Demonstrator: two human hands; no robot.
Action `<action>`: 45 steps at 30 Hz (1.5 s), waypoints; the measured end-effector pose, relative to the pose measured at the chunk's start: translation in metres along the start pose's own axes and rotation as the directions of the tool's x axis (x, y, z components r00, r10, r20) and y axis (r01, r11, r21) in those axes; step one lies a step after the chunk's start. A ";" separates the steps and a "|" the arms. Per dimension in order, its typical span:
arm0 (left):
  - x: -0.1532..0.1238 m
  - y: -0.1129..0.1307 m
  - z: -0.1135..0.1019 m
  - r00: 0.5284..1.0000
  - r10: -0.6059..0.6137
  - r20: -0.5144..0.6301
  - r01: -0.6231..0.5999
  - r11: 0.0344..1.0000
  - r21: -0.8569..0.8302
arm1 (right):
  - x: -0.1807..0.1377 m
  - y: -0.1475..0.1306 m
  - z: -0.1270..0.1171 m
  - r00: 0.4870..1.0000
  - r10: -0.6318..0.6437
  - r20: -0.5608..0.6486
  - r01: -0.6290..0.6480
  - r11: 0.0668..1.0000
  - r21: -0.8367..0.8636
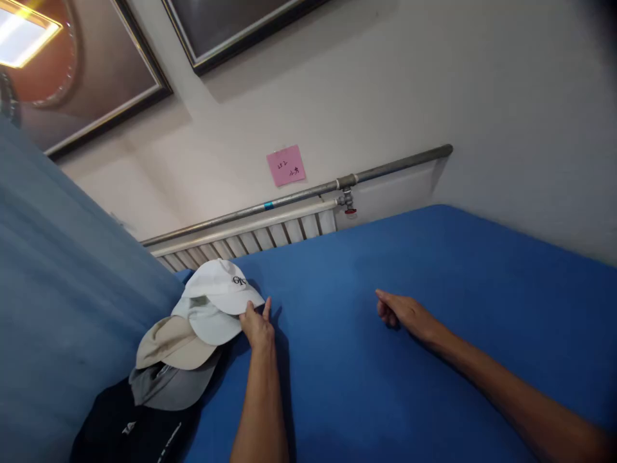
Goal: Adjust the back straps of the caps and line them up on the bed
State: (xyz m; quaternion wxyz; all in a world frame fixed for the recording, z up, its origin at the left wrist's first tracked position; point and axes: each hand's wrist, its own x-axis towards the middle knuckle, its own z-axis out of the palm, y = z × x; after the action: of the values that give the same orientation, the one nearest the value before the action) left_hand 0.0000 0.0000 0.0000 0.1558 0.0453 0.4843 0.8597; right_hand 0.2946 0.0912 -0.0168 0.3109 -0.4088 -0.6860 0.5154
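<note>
Head view: the white fabric baseball cap with dark lettering on its front [214, 278] lies at the far end of an overlapping row, its brim pointing toward the person's right. The left hand [259, 326] is at the brim's tip, thumb and fingers apparently pinching its edge; the underside of the grip is hidden.

Beneath it lies a pale, faintly greenish fabric cap [212, 325], then a beige fabric cap [186, 347], a grey fabric cap [180, 388] and a black fabric cap with white markings [120, 418]. In my judgement, the pinch should take only the upper brim, lightly, so that the pale cap is not dragged and the brim not creased.

The right hand [403, 313] is loosely clenched over the smooth blue flat surface [337, 373], with nothing visible in it.
</note>
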 end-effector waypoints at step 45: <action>-0.080 0.013 0.017 0.209 -0.015 0.978 -0.830 0.526 0.185 | -0.007 -0.008 0.004 0.945 0.319 -0.066 -0.164 0.642 0.749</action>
State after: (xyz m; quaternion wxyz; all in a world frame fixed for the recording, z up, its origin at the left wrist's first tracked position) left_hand 0.0770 -0.0170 0.0257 0.0964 0.7109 0.5571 0.4184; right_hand 0.2928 0.0820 -0.0098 0.4411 -0.3852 -0.3265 0.7419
